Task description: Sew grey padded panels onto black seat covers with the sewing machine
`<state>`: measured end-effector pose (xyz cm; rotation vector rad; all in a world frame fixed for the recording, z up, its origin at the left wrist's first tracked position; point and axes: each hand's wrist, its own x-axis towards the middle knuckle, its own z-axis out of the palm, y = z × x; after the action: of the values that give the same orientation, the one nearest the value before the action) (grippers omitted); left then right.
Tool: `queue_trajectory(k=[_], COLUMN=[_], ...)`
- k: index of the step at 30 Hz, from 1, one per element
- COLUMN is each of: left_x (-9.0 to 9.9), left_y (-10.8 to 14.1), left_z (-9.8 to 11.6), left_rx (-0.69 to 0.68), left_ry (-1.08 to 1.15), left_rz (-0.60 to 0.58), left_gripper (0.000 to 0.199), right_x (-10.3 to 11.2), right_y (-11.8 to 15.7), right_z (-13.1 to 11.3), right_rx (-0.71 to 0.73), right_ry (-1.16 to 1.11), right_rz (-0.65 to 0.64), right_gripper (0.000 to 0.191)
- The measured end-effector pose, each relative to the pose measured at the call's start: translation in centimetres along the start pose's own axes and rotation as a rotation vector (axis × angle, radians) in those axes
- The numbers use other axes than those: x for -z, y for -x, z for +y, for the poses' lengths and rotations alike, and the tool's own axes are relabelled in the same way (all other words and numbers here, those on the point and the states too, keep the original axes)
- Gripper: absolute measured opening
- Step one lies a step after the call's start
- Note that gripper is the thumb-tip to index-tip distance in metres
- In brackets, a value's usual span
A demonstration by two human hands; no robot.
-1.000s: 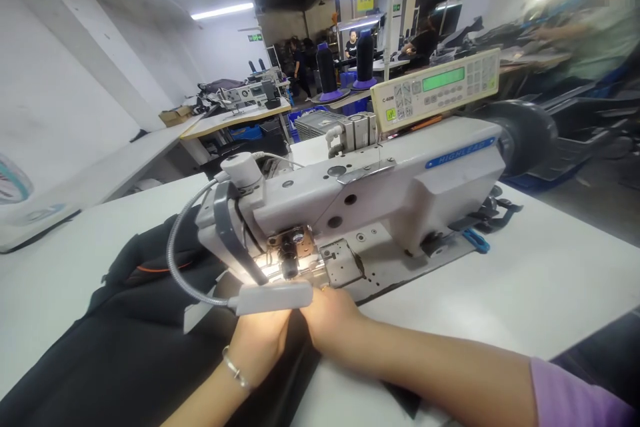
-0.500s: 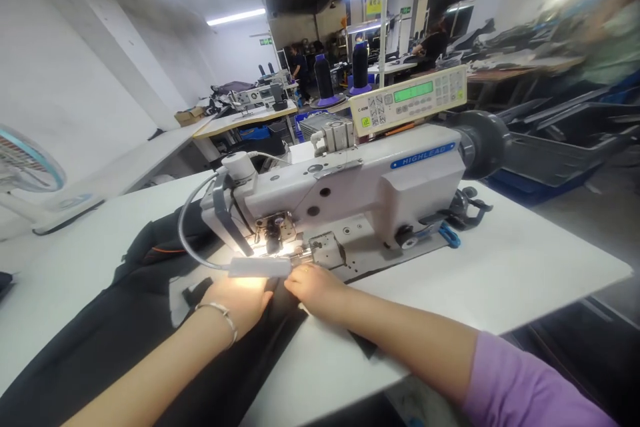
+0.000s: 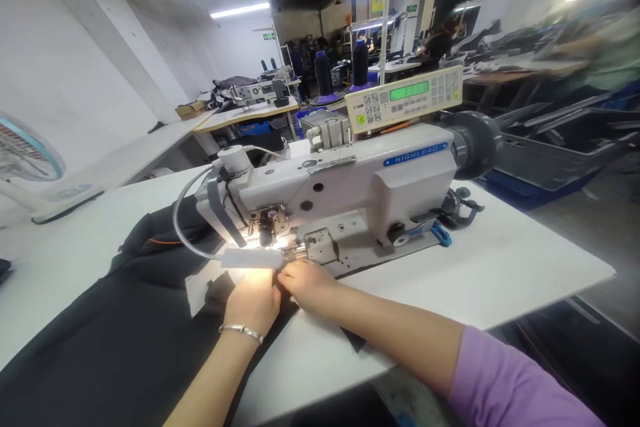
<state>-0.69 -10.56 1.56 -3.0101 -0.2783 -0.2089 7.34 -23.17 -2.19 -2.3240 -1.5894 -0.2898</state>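
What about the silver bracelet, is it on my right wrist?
No, the silver bracelet is around the wrist of your left hand, and the wrist of your right hand is bare.

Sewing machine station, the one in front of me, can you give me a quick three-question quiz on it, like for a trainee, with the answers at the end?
1. Pick one: what lies spread beneath the left hand?
A) a red towel
B) black cloth
C) a sheet of newspaper

2. True or false: the silver bracelet is on the left wrist.

3. Fill in the missing word: the blue nameplate on the sewing machine reads ____.

Key: 1. B; 2. true; 3. HIGHLEAD
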Motion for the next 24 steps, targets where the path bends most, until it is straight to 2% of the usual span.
queue_trajectory(k=[5,7,10,12,14,18,21,24], left_x=[-0.3,-0.6,-1.3,-1.6,-1.6,-0.7,-0.4,-0.6], left_y=[-1.4,-1.9,-2.4,-2.5,-2.4,-2.2,-2.1,-2.0], left_z=[-2.2,-3.4,-5.2,-5.8,-5.8,-4.2,-3.4,-3.6], left_rx=[-0.05,-0.125,-0.309,-0.365,-0.378,-0.324,-0.292,-0.307], left_ry=[0.031,0.064,0.123,0.124,0.081,-0.05,-0.118,-0.15], left_rz=[-0.135,-0.115,-0.057,-0.033,-0.013,0.014,-0.018,-0.048], left_gripper=[0.028,0.029,0.029,0.027,0.024,0.028,0.035,0.039], right_x=[-0.4,-0.6,-0.8,-0.8,-0.8,-0.9,-1.1,-1.1], right_y=[-0.1,-0.3,-0.4,-0.5,-0.5,-0.5,-0.4,-0.3], right_z=[-0.4,-1.0,-2.0,-2.5,-2.8,-2.8,-2.6,-2.5], right_rx=[0.006,0.006,-0.006,-0.003,0.01,0.01,0.011,0.017], right_ry=[0.018,0.034,0.062,0.08,0.1,0.115,0.098,0.083], right_rz=[0.013,0.022,0.038,0.063,0.093,0.106,0.092,0.083], right_gripper=[0.012,0.015,0.016,0.014,0.01,0.012,0.009,0.01])
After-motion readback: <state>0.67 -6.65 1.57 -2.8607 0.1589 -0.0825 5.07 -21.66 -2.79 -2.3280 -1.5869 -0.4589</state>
